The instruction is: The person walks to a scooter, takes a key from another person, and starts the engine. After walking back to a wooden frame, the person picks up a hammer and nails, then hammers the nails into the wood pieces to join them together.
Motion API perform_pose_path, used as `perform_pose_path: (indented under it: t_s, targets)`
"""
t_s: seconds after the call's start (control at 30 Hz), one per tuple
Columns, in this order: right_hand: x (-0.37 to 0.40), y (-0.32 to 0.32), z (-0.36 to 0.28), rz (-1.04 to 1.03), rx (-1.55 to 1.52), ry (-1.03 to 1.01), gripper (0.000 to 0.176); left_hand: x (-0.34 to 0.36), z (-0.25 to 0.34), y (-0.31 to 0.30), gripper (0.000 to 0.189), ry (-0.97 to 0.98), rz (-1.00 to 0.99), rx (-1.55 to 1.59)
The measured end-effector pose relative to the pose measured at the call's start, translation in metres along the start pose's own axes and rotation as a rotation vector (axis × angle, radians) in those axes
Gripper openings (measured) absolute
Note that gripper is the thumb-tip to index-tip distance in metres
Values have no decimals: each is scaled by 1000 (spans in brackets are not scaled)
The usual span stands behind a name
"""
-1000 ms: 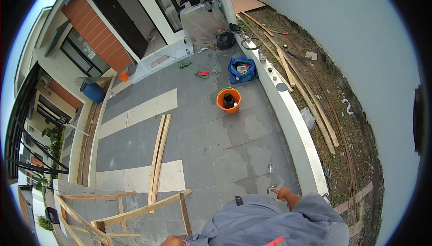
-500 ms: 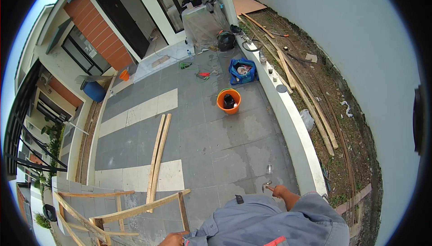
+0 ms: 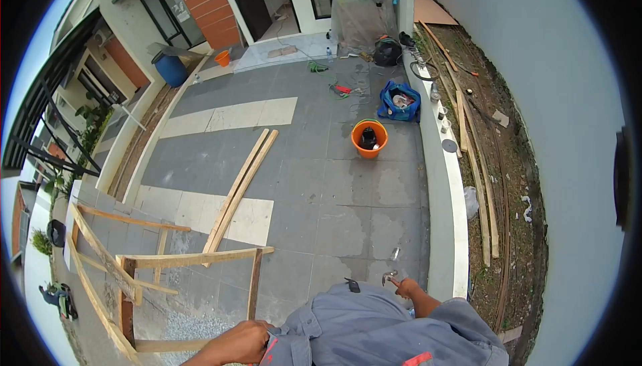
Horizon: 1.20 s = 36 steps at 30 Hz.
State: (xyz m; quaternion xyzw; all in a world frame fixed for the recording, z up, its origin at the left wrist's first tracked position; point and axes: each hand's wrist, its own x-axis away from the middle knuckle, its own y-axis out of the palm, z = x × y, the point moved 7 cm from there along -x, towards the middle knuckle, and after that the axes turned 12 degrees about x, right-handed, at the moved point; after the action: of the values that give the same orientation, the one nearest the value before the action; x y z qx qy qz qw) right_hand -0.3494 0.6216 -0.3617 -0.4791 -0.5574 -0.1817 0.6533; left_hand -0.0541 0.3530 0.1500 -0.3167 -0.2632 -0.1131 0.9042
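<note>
My right hand [image 3: 406, 288] is wrapped round the handle of a claw hammer [image 3: 389, 277], low beside the grey clothing I wear. A small clear container [image 3: 395, 253] lies on the tiles just beyond the hammer head. At my left side, my left hand [image 3: 246, 340] is closed against the edge of the grey clothing; whatever its fingers may hold is hidden. Close to that hand stands a rough wooden frame [image 3: 194, 259] of nailed timber, with one leg just behind my knuckles. Two long planks [image 3: 241, 189] lie side by side on the paving beyond the frame.
An orange bucket [image 3: 369, 144] with something black inside stands ahead, near a blue bag [image 3: 400, 103]. Along the right runs a low white wall [image 3: 445, 232], with long timbers [image 3: 476, 185] on the soil behind it. A blue barrel [image 3: 170, 69] stands far left.
My view has turned left and tipped, so the scene has shifted. More of my left hand and forearm now shows beside the frame. The hammer stays in my right hand.
</note>
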Motion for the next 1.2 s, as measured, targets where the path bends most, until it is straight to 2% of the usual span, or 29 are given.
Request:
perform_pose_path:
  t_s: [0.03, 0.1, 0.17, 0.2, 0.27, 0.3, 0.37, 0.53, 0.6, 0.63, 0.67, 0.8, 0.93, 1.0, 1.1, 1.13, 1.17, 1.2]
  targets:
    - [5, 0, 0, -17, 95, -26, 52, 0, -4, 5, 15, 65, 44, 25]
    - [35, -20, -6, 79, -64, -59, 47, -2, 14, 0, 14, 71, 18, 49]
    - [12, -16, 2, 105, 84, -131, 44, 0, 20, 0, 12, 105, 129, 157]
    - [-12, -6, 13, 207, 148, -214, 41, 2, 22, -3, 12, 70, 178, 214]
    - [-58, 14, 39, 410, 286, -407, 36, 4, 26, -1, 13, 8, 110, 171]
    - [-78, 24, 49, 474, 342, -482, 34, 8, 25, 0, 13, -11, 139, 212]
    - [-103, 33, 59, 479, 476, -572, 42, 18, 33, -8, 13, 144, 323, 280]
    - [-167, 45, 82, 490, 767, -751, 74, 30, 33, 8, 17, 94, 321, 308]
    - [-173, 30, 73, 579, 858, -799, 80, 34, 36, 12, 17, 61, 352, 345]
    - [-161, 17, 59, 626, 903, -821, 83, 37, 39, 15, 17, 43, 361, 355]
    - [-152, -8, 48, 618, 847, -862, 78, 39, 37, 21, 17, 21, 389, 368]
    - [-22, -98, -65, 637, 613, -1050, 56, 54, 44, 33, 17, 94, 601, 405]
    - [8, -127, -119, 293, 269, -759, 24, 72, 48, 39, 15, 184, 694, 566]
    - [-3, -127, -130, 206, 201, -688, 19, 84, 48, 41, 13, 219, 749, 670]
    - [-4, -124, -161, 201, 207, -788, 18, 103, 45, 47, 11, 269, 831, 912]
    - [9, -126, -176, 176, 127, -700, 17, 110, 41, 50, 11, 281, 858, 1049]
    - [18, -127, -186, 151, 49, -608, 17, 115, 42, 51, 11, 281, 869, 1056]
    - [19, -125, -194, 149, 64, -608, 17, 126, 38, 46, 12, 266, 1018, 1121]
